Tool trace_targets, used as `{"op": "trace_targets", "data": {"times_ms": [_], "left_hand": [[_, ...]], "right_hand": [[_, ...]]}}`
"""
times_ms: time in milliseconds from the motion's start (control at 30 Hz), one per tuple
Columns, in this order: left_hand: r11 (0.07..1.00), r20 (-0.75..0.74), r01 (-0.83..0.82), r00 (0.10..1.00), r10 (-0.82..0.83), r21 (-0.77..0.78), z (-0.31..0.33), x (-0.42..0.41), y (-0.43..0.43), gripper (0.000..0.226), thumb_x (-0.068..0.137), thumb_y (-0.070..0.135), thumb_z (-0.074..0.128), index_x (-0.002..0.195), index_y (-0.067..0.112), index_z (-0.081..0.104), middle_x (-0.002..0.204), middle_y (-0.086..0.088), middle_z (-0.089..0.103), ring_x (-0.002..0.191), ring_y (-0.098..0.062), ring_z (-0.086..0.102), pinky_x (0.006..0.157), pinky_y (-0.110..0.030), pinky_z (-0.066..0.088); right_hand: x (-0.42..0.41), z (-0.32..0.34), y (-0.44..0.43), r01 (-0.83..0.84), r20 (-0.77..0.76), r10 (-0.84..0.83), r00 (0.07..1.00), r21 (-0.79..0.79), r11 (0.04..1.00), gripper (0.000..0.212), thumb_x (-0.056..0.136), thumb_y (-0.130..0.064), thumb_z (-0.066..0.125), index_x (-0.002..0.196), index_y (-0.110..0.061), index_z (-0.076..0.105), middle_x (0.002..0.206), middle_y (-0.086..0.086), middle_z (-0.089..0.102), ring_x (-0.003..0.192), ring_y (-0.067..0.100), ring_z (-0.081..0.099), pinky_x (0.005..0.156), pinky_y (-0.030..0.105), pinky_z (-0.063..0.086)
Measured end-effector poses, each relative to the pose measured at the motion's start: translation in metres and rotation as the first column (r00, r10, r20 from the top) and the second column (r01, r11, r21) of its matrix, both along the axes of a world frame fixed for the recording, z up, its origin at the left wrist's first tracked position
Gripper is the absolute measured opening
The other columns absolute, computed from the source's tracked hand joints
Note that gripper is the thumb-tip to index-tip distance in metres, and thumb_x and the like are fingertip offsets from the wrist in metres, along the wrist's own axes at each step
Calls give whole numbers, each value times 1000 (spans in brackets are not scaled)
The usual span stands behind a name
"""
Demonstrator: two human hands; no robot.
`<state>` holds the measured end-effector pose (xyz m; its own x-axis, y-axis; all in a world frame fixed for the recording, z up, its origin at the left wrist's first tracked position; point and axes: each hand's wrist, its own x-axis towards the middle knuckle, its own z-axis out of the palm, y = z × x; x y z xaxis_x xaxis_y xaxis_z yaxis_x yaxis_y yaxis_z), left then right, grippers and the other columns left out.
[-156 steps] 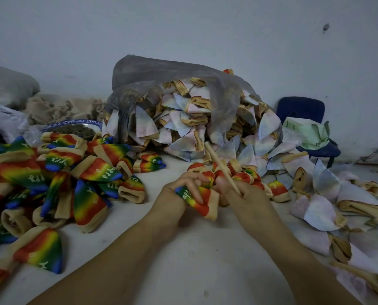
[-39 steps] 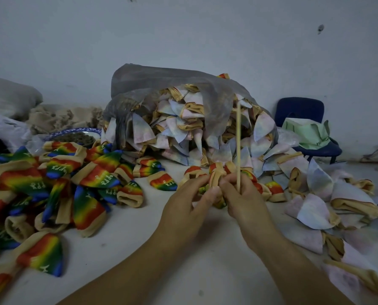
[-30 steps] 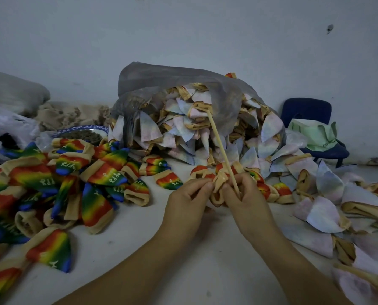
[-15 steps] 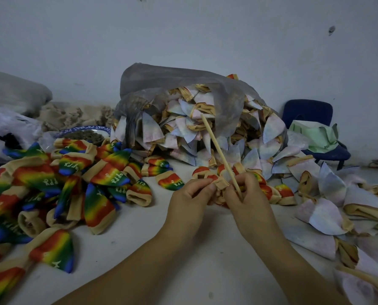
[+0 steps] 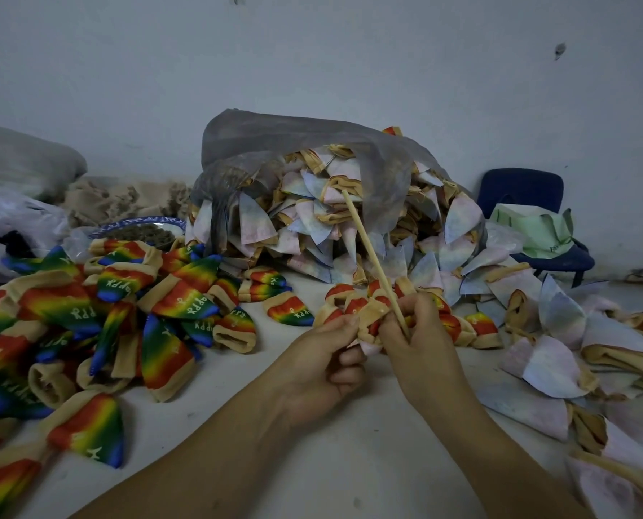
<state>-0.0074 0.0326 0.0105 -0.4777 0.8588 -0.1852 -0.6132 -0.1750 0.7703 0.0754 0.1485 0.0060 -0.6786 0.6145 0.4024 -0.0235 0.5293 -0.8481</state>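
Observation:
A small sock (image 5: 369,321) with a tan cuff and a pale inside-out body sits between both hands at the middle of the table. My left hand (image 5: 321,363) pinches its cuff from the left. My right hand (image 5: 423,340) grips the sock's right side together with a thin wooden stick (image 5: 372,258), which slants up and to the left from my fingers. Most of the sock is hidden by my fingers.
Rainbow socks (image 5: 98,324) lie heaped on the left of the white table (image 5: 349,462). Pale inside-out socks (image 5: 559,354) spill from a grey plastic bag (image 5: 305,144) at the back and down the right side. A blue chair (image 5: 529,196) stands far right.
Five seconds ago I held a rainbow sock; now a pale inside-out one. The stick stood upright, then tilted up-left. My left fingers have curled more around the cuff.

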Motion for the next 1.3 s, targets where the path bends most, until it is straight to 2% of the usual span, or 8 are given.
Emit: {"op": "trace_targets", "data": {"times_ms": [133, 333, 467, 633, 767, 933, 1133, 1300], "left_hand": [[999, 115, -52, 992, 51, 0, 2, 0, -1, 15, 100, 12, 49, 112, 7, 56, 75, -9, 66, 48, -8, 58, 37, -16, 43], [976, -181, -218, 961, 210, -21, -8, -1, 5, 24, 104, 16, 45, 113, 6, 64, 90, -9, 76, 76, -12, 72, 65, -20, 56], [947, -457, -316, 851, 259, -52, -11, 0, 6, 22, 103, 19, 48, 101, 12, 69, 80, -4, 72, 73, -11, 66, 68, -21, 52], [938, -664, -335, 722, 192, -94, -7, 8, 7, 17, 97, 24, 57, 111, 23, 68, 95, 7, 74, 86, -6, 70, 75, -20, 55], [904, -856, -410, 505, 114, -121, -9, 10, 9, 36, 93, 26, 66, 122, 42, 53, 114, 19, 62, 99, 3, 61, 82, -16, 52], [922, -833, -378, 482, 271, 81, -4, 9, 2, 42, 97, 17, 60, 103, 59, 57, 98, 22, 68, 88, 0, 66, 72, -15, 53], [908, -830, -398, 456, 323, 134, -3, 5, 0, 30, 97, 18, 58, 100, 46, 67, 90, 10, 70, 75, -7, 67, 65, -17, 53], [906, -783, -418, 542, 305, 63, -5, 4, 1, 22, 96, 22, 59, 90, 39, 73, 94, 15, 71, 89, -7, 69, 81, -26, 57]], "right_hand": [[1, 2, 4, -24, 20, 25, 999, -47, 999, 9, 93, -26, 54, 86, -27, 48, 80, 3, 61, 72, 19, 61, 68, 40, 57], [4, 2, 7, -100, -4, 100, 995, 58, 993, 19, 87, -23, 61, 96, -39, 54, 97, -14, 53, 89, 4, 57, 78, 32, 55], [1, -3, 9, -74, 58, 63, 996, 209, 975, 26, 89, -25, 62, 112, -36, 57, 109, -13, 46, 101, 4, 51, 81, 23, 48], [3, 1, 11, -56, -12, 60, 998, 220, 974, 30, 90, -24, 58, 92, -53, 51, 102, -21, 46, 99, -7, 47, 73, 3, 39], [2, 0, 11, -70, -12, 72, 997, 159, 985, 23, 89, -26, 59, 104, -45, 58, 105, -20, 49, 100, 1, 52, 79, 18, 48], [4, 2, 9, -184, -54, 187, 981, 51, 982, 28, 85, -34, 59, 101, -56, 55, 108, -19, 52, 102, 9, 58, 83, 34, 54], [6, 4, 12, -179, -46, 187, 981, 139, 974, 22, 87, -36, 62, 92, -56, 56, 101, -18, 58, 96, 1, 56, 77, 13, 47], [4, 0, 7, -110, -8, 118, 993, 296, 949, 11, 94, -32, 53, 93, -42, 58, 95, -15, 55, 97, -14, 48, 76, 2, 37]]}}
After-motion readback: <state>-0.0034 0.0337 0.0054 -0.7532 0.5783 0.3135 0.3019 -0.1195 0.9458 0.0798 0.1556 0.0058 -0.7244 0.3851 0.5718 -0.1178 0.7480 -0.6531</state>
